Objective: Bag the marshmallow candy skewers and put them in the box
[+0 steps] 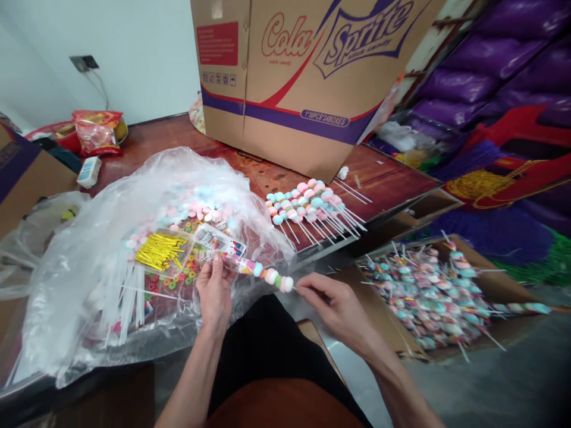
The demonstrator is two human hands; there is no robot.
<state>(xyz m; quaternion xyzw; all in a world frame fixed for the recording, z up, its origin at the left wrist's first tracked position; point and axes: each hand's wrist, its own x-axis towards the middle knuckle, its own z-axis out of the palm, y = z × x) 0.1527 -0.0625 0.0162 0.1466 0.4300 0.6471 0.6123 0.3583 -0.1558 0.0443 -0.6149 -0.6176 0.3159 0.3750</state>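
Observation:
A marshmallow skewer (267, 275) in pink, white, green and orange lies between my hands, its upper end inside a clear plastic sleeve. My left hand (215, 291) is closed on the printed plastic sleeve (220, 242). With a pinch, my right hand (330, 300) grips the skewer's stick just below the last white marshmallow. Under and beside my left hand, a large clear plastic bag (111, 196) holds loose marshmallows (205, 211), colored rings (178, 275) and a clear tray of yellow twist ties (161, 251). White sticks or sleeves (132, 297) lie at its front left.
A row of marshmallow skewers (307, 202) lies on the brown table (397, 181), before a large cardboard carton (276, 77). On the lower right, an open box (372, 315) holds many wrapped skewers (428, 291). Purple packs (491, 65) are stacked behind; a red snack packet (97, 131) sits far left.

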